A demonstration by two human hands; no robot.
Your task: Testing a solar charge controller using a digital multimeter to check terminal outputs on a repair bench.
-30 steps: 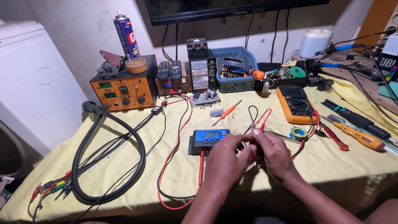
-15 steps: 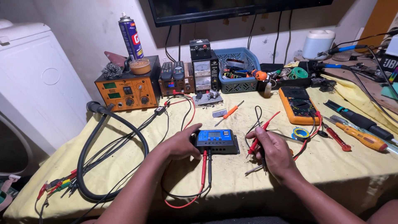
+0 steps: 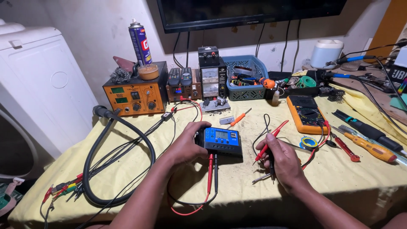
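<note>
A small blue and black controller box (image 3: pixel 220 141) with a little screen lies on the yellow cloth, a red and a black wire running from its near edge. My left hand (image 3: pixel 186 142) grips its left end. To the right, my right hand (image 3: pixel 283 161) is closed around a red and a black meter probe (image 3: pixel 271 142), the red tip pointing up and away. The probe leads run back to an orange multimeter (image 3: pixel 306 113) behind my right hand.
An orange rework station (image 3: pixel 135 96) with a thick black hose (image 3: pixel 123 163) stands at back left, a spray can (image 3: pixel 140 41) on it. A bench supply (image 3: pixel 212 76), blue basket (image 3: pixel 244 78), screwdrivers (image 3: pixel 368 146) and solder spool (image 3: pixel 309 142) lie around.
My left hand has slid from beside the right hand to the controller box and taken its left end. The view has shifted closer; the right hand keeps the probes.
</note>
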